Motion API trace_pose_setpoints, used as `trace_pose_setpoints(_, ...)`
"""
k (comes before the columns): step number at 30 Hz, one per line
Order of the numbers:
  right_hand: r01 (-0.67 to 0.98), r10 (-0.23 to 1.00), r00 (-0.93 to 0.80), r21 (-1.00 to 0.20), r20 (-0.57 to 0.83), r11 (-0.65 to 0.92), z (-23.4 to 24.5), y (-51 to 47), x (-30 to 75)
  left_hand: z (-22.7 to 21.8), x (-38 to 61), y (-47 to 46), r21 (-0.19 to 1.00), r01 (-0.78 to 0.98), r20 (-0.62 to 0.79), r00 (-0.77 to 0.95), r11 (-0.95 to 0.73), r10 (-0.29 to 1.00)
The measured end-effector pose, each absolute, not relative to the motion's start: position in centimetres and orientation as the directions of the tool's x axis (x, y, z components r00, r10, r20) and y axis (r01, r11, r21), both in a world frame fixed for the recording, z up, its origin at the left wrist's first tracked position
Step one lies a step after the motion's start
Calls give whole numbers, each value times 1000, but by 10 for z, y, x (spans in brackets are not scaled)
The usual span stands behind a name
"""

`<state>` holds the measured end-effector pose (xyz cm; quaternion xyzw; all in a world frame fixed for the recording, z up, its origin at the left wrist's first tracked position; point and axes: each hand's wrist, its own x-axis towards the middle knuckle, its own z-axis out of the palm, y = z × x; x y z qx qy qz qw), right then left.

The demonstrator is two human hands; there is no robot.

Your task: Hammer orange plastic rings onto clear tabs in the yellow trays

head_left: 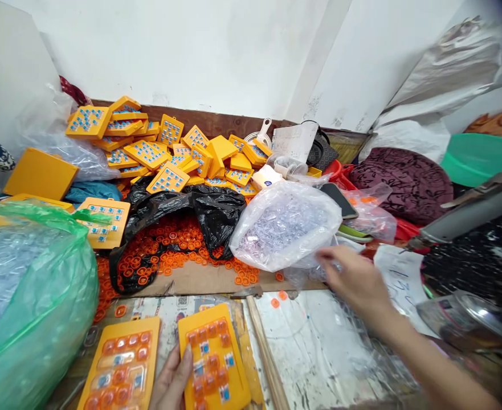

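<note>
My left hand (171, 378) is closed on the left edge of a yellow plastic case (236, 373), thumb on its face. Orange square pieces and a few blue-and-white parts sit in that case. Left of the hand lies a second yellow case (150, 336) with orange pieces, some under clear covers. My right hand (355, 282) is at the lower right rim of a white plastic bag (272, 259) full of small clear pieces (285, 225). Its fingers are curled together and slightly blurred; whatever is between them cannot be made out.
A green bag (62, 307) of clear pieces bulges at left. Orange rings (178, 242) spill from a black bag (160, 208). Yellow cases (148, 152) are piled along the wall. A wooden strip (265, 353) lies on the worktable, and a phone (339, 199) rests behind the white bag.
</note>
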<state>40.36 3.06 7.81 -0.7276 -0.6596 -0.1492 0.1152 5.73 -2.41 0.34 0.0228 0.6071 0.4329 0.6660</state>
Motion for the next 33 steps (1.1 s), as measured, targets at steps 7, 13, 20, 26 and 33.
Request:
trace_pose_setpoints(7, 963, 963, 52, -270, 263, 22, 8, 35, 336, 33, 64, -21, 445, -647, -757, 99, 619, 646)
trace_pose_setpoints(13, 759, 957, 171, -650, 236, 25, 32, 16, 304, 41, 65, -16, 360, -667, -755, 202, 652, 624)
trace_pose_setpoints(20, 532, 954, 273, -846, 124, -43, 24, -45, 248, 35, 66, -14, 396, -649, -735, 200, 649, 648)
trace_pose_setpoints(26, 612, 854, 472, -779, 220, -137, 3, -27, 286, 38, 66, -14, 416, -614, -806, 94, 671, 585)
trace_pose_setpoints(33, 748, 758, 538, -623, 368, -229, 6, -7, 348, 38, 67, -15, 433, -615, -780, 112, 660, 616)
